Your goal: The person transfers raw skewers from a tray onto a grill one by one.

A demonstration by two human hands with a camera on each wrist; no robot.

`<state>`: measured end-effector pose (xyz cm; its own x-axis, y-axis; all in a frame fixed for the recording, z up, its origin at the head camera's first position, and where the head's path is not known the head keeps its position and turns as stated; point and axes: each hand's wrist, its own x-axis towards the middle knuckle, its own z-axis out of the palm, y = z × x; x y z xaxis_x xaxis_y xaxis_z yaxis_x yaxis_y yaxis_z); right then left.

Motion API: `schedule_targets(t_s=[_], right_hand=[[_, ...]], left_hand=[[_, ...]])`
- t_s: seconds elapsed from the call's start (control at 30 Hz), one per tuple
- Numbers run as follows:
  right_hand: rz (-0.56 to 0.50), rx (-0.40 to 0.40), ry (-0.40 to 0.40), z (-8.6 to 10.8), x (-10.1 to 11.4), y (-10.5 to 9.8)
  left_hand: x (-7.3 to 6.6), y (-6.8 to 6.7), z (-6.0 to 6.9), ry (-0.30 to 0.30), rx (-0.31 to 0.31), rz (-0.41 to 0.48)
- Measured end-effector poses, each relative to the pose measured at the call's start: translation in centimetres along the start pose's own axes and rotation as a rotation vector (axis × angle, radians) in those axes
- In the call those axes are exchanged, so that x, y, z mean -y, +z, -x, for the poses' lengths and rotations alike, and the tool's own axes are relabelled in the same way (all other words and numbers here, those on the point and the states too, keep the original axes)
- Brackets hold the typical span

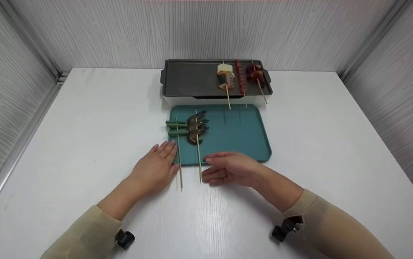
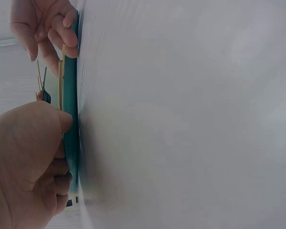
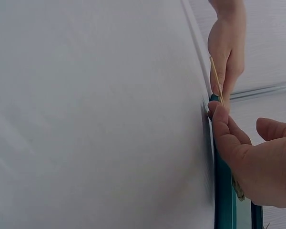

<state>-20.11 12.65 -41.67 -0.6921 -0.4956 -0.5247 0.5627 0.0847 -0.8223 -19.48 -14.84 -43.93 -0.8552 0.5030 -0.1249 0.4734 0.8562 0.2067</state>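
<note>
Resting flat against the tray [image 1: 242, 140] at eight o'clock, my left hand [image 1: 154, 171] grips nothing; my right hand [image 1: 233, 168], half open and unfilled, sits four o'clock of the brown skewer [image 1: 193, 126]. Pinching low should, I think, steady it. The tray also holds a green skewer [image 1: 173, 133]; at twelve, the grill [image 1: 188, 79] bears three more.

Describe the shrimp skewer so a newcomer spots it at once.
Start at the dark griddle on the white table, then drop to the teal tray in front of it. On the tray's left half, the shrimp skewer lies just right of the green vegetable skewer; its curled brown bodies and spiky dark edge set it apart.
</note>
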Motion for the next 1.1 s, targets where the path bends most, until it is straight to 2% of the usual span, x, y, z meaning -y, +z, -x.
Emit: schedule_targets(t_s=[0.3, 0.73, 1.1], right_hand=[[-0.044, -0.020, 0.019, -0.33, -0.02, 0.50], [-0.087, -0.010, 0.043, -0.70, -0.18, 0.48], [-0.087, -0.033, 0.048, -0.77, -0.18, 0.55]], left_hand=[[-0.04, -0.07, 0.13, -0.004, 0.002, 0.003], [0.12, 0.16, -0.19, -0.013, 0.013, -0.001], [-0.09, -0.10, 0.00, -0.002, 0.006, -0.015]])
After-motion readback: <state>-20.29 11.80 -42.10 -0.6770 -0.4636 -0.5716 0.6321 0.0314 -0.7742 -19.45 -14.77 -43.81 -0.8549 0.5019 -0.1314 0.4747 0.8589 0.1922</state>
